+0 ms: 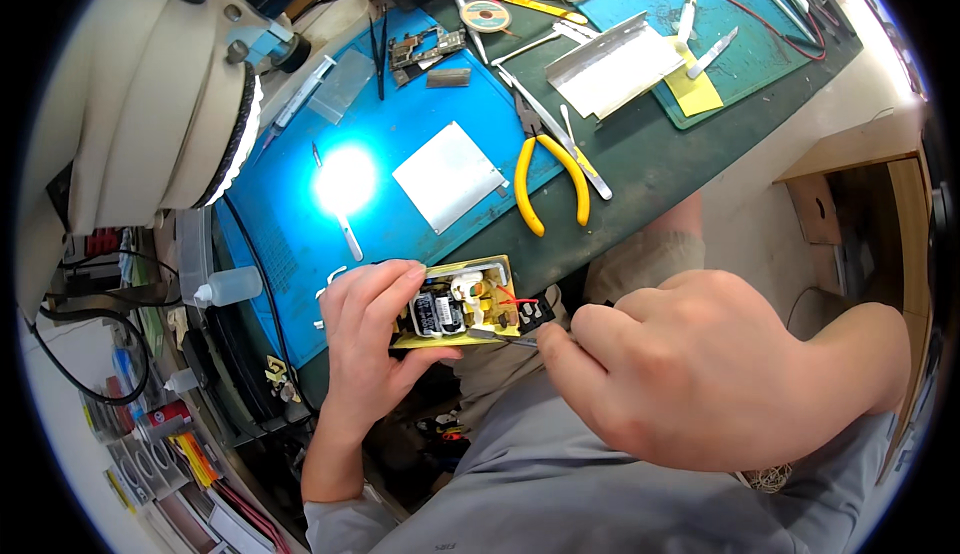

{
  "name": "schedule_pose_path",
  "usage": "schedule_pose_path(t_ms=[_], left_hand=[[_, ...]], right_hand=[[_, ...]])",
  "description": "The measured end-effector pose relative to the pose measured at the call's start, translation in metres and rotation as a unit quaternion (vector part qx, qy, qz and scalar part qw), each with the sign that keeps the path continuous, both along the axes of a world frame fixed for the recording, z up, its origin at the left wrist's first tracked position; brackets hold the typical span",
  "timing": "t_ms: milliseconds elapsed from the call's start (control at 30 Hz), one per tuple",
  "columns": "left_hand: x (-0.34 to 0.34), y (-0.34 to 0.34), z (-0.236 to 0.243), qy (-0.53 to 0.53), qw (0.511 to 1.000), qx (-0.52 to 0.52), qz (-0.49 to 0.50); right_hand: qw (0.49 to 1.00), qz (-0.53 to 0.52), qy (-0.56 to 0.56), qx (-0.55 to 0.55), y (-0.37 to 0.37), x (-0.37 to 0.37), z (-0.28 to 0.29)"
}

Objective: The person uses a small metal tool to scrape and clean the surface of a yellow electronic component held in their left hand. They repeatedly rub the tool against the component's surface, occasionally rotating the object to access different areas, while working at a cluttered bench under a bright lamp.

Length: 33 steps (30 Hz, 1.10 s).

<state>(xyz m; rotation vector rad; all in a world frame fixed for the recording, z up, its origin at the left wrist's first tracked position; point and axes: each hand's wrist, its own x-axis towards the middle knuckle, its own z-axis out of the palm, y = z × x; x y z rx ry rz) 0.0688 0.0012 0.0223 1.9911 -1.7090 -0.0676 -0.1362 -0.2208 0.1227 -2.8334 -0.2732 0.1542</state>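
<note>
While a blue mat [300, 224] covers the bench under a lamp's glare, a small yellow circuit board [458, 304] is held at the bench's near edge. The board is gripped by the left hand [365, 339], thumb beneath and fingers curled over its left end. A thin metal tool [500, 336] is pinched in the closed right hand [690, 374], its tip touching the board. Yellow-handled pliers [550, 179] lie beyond.
</note>
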Motion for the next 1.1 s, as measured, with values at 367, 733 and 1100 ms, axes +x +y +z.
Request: schedule_pose_path(t_ms=[367,733,1100], left_hand=[[-0.001,0.000,0.000,0.007,1.000,-0.018,-0.002],[0.000,-0.001,0.003,0.026,1.000,-0.012,-0.007],[0.000,0.000,0.003,0.031,0.999,-0.016,-0.007]], right_hand=[[1.000,0.007,0.003,-0.015,0.020,0.018,0.010],[0.997,-0.049,-0.022,-0.059,0.045,0.018,0.013],[0.995,-0.074,0.045,-0.058,0.055,0.015,0.020]])
